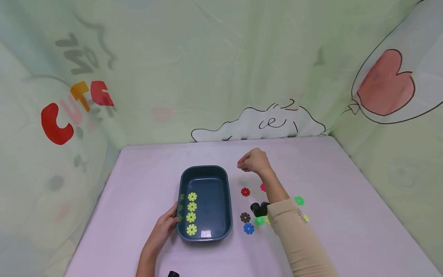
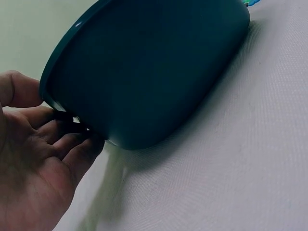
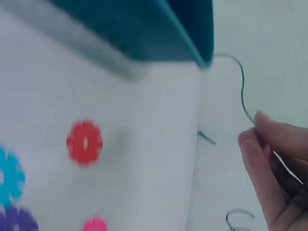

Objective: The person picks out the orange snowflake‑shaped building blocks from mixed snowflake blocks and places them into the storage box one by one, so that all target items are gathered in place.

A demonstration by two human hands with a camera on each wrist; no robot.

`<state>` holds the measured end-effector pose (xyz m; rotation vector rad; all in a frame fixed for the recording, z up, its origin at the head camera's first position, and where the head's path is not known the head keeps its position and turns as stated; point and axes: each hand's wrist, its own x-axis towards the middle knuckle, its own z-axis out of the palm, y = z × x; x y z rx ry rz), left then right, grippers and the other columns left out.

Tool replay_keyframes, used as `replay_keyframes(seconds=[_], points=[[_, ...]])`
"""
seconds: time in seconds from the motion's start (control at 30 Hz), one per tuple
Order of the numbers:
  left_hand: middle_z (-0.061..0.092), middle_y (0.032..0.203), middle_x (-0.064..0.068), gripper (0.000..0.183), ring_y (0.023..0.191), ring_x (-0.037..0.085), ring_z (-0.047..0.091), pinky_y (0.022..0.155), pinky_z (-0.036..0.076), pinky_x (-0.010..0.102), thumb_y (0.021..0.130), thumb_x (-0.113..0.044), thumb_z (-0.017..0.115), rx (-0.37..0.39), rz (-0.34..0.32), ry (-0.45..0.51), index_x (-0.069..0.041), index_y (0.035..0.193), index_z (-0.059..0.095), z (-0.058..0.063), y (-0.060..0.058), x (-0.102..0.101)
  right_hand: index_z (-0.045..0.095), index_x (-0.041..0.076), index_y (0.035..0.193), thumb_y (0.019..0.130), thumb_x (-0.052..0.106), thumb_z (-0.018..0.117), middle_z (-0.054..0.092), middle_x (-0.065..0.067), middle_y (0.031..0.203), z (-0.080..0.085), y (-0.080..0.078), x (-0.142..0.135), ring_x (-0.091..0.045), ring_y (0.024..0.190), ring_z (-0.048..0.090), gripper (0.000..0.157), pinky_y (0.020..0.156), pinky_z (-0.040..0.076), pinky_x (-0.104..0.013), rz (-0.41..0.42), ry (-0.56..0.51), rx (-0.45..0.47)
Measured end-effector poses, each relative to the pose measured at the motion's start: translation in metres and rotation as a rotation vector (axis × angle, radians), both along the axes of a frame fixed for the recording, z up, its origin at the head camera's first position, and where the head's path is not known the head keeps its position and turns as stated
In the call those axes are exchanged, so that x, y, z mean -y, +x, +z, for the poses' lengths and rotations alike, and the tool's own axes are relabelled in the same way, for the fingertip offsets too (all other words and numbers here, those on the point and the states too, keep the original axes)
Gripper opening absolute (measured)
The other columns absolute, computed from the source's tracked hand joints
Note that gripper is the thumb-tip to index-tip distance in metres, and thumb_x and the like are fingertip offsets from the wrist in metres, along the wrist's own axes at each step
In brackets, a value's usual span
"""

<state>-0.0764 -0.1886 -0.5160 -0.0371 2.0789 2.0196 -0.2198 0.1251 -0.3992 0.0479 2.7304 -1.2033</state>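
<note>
Shows four yellow discs (image 1: 192,207) already lined up inside the blue tray (image 1: 212,207), toward 9 o'clock, leaving mixed-colour loose discs (image 1: 248,229) outside on the table (image 1: 149,173) at 3 to 4 o'clock. Grips tray edge at 8 o'clock with left hand (image 1: 167,226), using thumb and curled fingers. Hovers at 2 o'clock with right hand (image 1: 255,161), fingertips drawn nearly together, seemingly around nothing, though hard to be sure.

The head view is bright; wrist views show a shadowed tray (image 2: 144,72) beside the left fingers (image 2: 82,156), a blurred red disc (image 3: 77,151) nearest the right fingers (image 3: 262,178).
</note>
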Motion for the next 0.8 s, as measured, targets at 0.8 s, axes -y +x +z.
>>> replay_keyframes(seconds=[0.8], points=[[0.022, 0.162, 0.009, 0.06, 0.15, 0.029, 0.018, 0.117, 0.031, 0.043, 0.093, -0.009, 0.039, 0.017, 0.002, -0.015, -0.001, 0.152, 0.028, -0.004, -0.001, 0.001, 0.074, -0.001, 0.097, 0.083, 0.018, 0.075, 0.07, -0.02, 0.099, -0.009, 0.006, -0.069, -0.031, 0.09, 0.062, 0.023, 0.074, 0.057, -0.037, -0.114, 0.225, 0.018]])
